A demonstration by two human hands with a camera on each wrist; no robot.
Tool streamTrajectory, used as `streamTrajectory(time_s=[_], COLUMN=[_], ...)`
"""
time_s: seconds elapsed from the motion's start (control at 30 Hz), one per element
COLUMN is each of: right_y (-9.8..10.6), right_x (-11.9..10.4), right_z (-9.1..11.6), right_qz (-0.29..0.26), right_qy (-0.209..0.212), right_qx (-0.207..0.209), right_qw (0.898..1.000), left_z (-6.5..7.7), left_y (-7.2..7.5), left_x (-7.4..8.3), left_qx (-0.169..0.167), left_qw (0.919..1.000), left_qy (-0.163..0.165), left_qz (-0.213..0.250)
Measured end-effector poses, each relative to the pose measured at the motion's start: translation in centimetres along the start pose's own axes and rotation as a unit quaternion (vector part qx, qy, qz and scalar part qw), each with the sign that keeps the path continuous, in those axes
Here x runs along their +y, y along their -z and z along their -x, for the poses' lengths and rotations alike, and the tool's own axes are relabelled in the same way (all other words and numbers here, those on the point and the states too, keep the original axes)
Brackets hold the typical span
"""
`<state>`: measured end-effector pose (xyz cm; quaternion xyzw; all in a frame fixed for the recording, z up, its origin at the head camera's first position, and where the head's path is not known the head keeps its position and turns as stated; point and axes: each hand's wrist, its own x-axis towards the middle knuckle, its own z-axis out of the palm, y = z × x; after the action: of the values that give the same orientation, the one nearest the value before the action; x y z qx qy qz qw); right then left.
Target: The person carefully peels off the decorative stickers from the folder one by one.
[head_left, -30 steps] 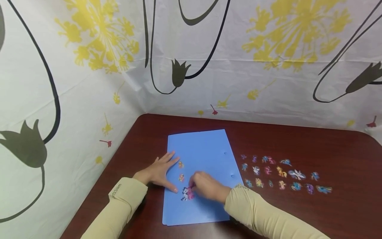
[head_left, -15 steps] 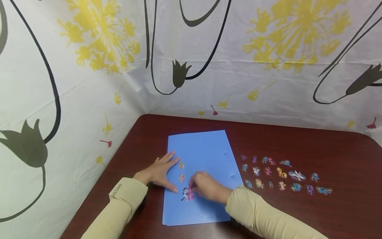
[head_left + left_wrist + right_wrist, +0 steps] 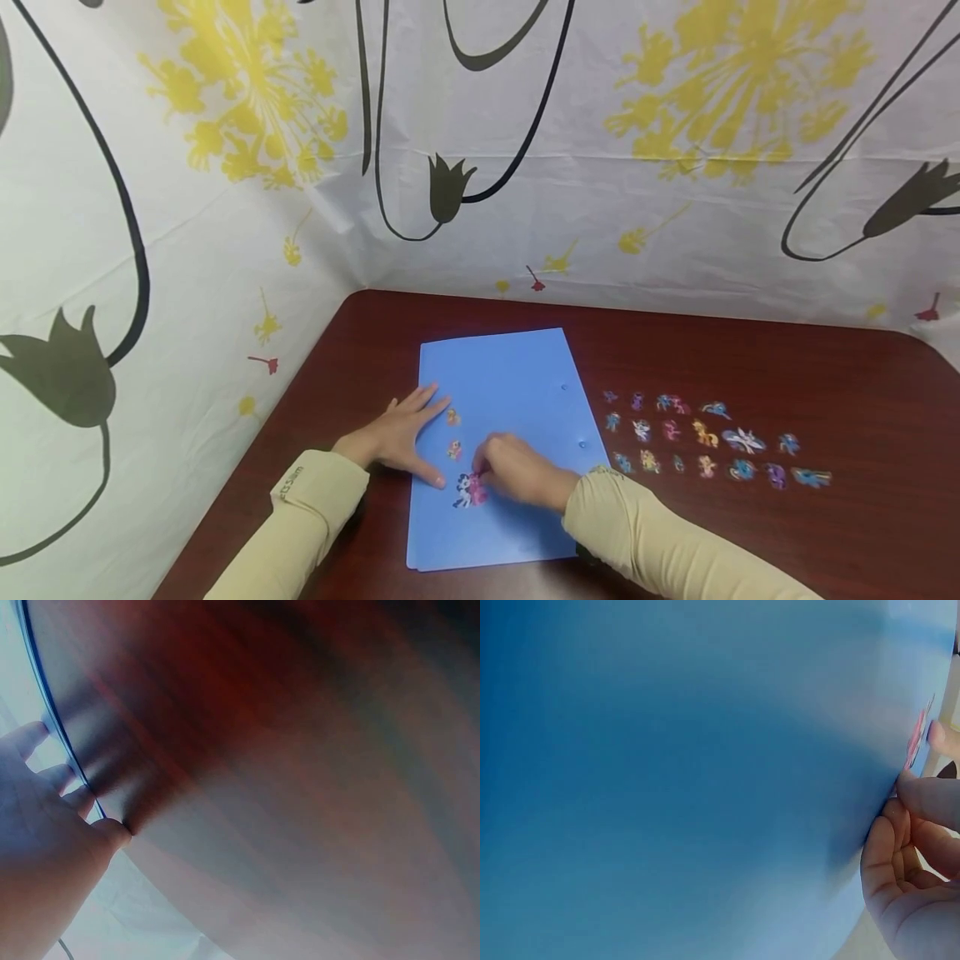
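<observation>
A blue folder [image 3: 510, 375] lies flat on the table. My left hand [image 3: 401, 435] rests on its left edge with fingers spread; the left wrist view shows these fingertips along the folder's edge. With curled fingers and thumb, my right hand [image 3: 517, 468] pinches the right side of a pony sticker [image 3: 463, 492], black-and-white and pink, low on the folder. In the right wrist view the thumb and forefinger meet at the end of this pink sticker [image 3: 916, 739], close over the blue surface. Two small orange pony stickers [image 3: 454, 449] sit above it in a column.
Several colourful pony stickers [image 3: 705, 433] lie in rows on the dark red-brown table [image 3: 750, 533], right of the folder. Two round snap marks [image 3: 582, 444] show near the folder's right side. A patterned white cloth [image 3: 525, 242] hangs behind and at the left.
</observation>
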<state>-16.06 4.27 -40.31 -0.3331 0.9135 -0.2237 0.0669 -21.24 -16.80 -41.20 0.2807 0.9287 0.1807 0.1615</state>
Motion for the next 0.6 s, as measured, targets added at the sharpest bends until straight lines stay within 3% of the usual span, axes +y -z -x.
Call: streamTrajectory(time_s=[0.27, 0.6], right_y=[0.09, -0.32], right_x=[0.05, -0.13], right_z=[0.12, 0.13], right_qz=[-0.016, 0.023], right_qy=[0.000, 0.007], right_qx=[-0.002, 0.012], right_qw=[1.000, 1.000], left_z=[-0.03, 0.02], left_y=[0.06, 0.05], left_x=[0.12, 0.15], left_qx=[0.001, 0.001], left_qw=[1.0000, 1.0000], left_qy=[0.000, -0.001], left_qz=[0.001, -0.001])
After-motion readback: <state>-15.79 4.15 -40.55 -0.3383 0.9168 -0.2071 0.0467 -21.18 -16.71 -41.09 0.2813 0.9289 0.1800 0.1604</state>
